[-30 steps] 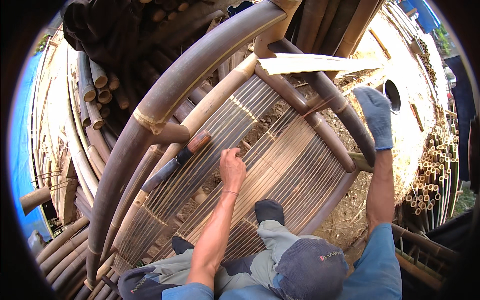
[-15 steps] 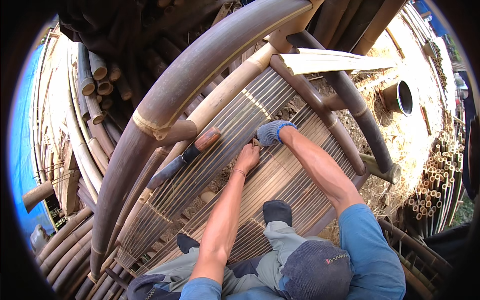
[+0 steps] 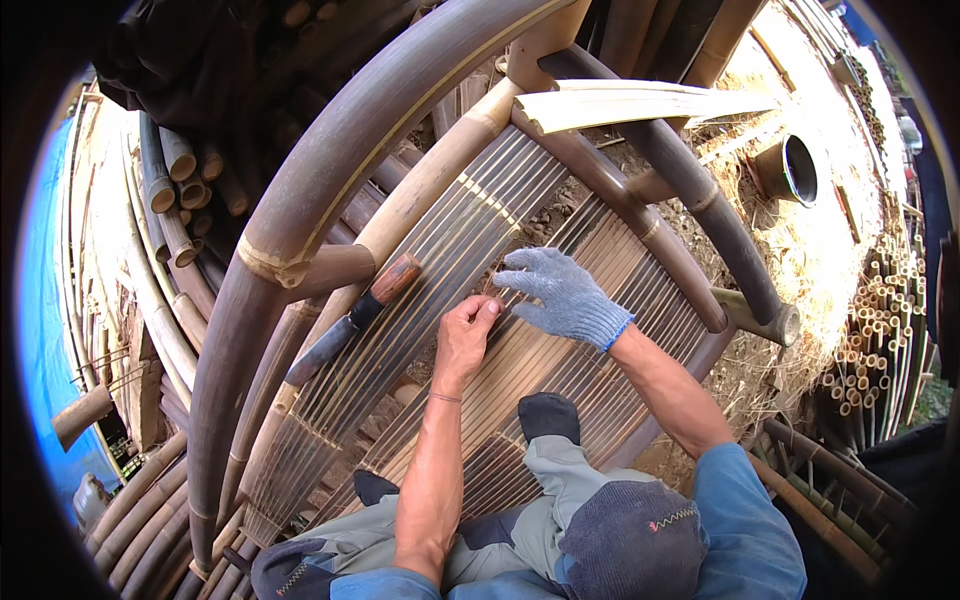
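Slats of thin split bamboo (image 3: 420, 255) run side by side across a bamboo frame (image 3: 290, 225) in front of me. Over a gap between two groups of slats, my left hand (image 3: 465, 335) is bare and closed, thumb against fingers; whatever it pinches is too small to make out. My right hand (image 3: 562, 297) wears a grey knit glove with a blue cuff. Its fingers are spread and hold nothing, just right of the left fingertips. A knife (image 3: 396, 280) with a wooden handle and dark blade or sheath lies on the slats, left of my left hand.
Pale split bamboo strips (image 3: 640, 105) lie across the frame's far right. A dark bucket-like container (image 3: 787, 170) rests on straw-strewn ground. Cut bamboo poles (image 3: 178, 160) pile up at left, and thin bamboo pieces (image 3: 870, 320) at right. My feet are on the slats.
My right hand has opened, its fingers spreading out from the spot between the slats. My left hand has drawn back slightly toward me and to the left, still pinched. The view has shifted slightly.
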A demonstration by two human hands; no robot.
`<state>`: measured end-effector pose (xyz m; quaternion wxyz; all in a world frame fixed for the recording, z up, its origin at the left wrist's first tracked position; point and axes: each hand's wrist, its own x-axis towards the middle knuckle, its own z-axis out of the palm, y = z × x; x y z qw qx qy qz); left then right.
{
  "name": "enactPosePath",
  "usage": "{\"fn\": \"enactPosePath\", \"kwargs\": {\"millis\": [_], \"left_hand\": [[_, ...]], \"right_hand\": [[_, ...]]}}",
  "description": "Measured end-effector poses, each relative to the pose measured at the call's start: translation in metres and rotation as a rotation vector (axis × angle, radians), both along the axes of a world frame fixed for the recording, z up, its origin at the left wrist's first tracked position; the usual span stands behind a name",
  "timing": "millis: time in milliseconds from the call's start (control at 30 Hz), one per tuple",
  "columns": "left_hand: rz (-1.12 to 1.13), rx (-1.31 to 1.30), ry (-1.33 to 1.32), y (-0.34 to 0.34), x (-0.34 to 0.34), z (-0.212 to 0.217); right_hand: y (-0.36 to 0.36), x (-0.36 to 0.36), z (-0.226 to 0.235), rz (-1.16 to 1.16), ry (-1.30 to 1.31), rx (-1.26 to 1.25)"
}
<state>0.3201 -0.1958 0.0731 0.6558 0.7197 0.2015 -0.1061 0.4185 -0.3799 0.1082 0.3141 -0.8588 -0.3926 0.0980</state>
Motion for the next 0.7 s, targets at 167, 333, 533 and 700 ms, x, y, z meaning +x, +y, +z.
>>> {"fn": "enactPosePath", "kwargs": {"millis": [167,333,533,700], "left_hand": [[-0.162,-0.244,0.145,0.006,0.011,0.020],[0.118,-0.242,0.225,-0.004,0.021,0.011],[0.076,0.417,0.091,-0.025,0.015,-0.013],[-0.138,0.567,0.291,-0.040,0.004,-0.033]], "right_hand": [[-0.018,-0.024,0.000,-0.177,0.294,0.265],[-0.138,-0.044,0.069,-0.373,1.079,1.023],[-0.373,-0.066,0.166,-0.895,0.434,0.243],[-0.342,-0.035,0.185,-0.730,-0.162,-0.702]]}}
